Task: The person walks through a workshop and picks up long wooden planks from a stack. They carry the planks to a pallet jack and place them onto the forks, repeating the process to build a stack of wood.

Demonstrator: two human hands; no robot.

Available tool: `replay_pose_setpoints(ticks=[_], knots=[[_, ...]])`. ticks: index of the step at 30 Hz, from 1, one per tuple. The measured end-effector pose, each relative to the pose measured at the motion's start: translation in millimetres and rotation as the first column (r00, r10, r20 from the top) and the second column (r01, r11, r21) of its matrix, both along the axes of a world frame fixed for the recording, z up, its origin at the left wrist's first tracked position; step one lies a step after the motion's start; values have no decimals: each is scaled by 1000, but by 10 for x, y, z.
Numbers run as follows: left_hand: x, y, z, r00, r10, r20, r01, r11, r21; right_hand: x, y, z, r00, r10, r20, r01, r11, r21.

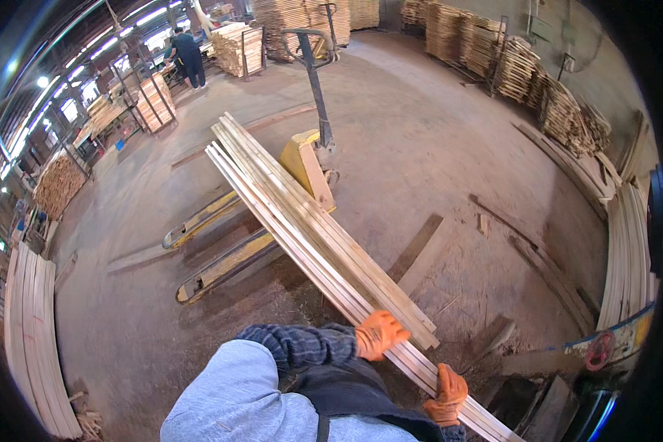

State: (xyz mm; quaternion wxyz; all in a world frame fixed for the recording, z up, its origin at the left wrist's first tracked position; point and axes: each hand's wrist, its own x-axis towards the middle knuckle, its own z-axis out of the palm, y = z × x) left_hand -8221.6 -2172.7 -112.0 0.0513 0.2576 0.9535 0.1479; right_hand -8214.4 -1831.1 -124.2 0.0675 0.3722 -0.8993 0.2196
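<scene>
My left hand (380, 335), in an orange work glove, is closed over a bundle of long, pale wooden strips (304, 251). Farther down the same strips, my right hand (447, 395), gloved alike, grips them near the lower right of the view. The bundle runs diagonally in front of my body, and its lower end leaves the picture. Close alongside lies a second group of wooden strips (331, 224), ending just past my left hand. Both groups cross in front of a yellow pallet jack (306, 160); what supports the second group is hidden.
The jack's forks (226, 265) point left on the dusty floor. Loose boards (420, 246) lie to the right. Long strips are stacked at far left (30, 331) and far right (624, 259). Wood piles (464, 44) line the back wall; a person (188, 58) stands at the back left.
</scene>
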Motion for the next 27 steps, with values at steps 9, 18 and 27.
replay_pose_setpoints(ticks=[9, 18, 27], knots=[[74, -614, -85, 989, -31, -143, 42, 996, 80, 123, 680, 115, 976, -164, 143, 143, 979, 144], [-22, -1476, 154, 984, 113, -139, -133, 980, -148, 133, 1599, -2, 942, -335, -22, 320, 877, 358], [-60, -168, 143, 1000, 7, -21, -8, 999, -50, -221, 111, -29, 966, -9, 259, -5, 999, 51]])
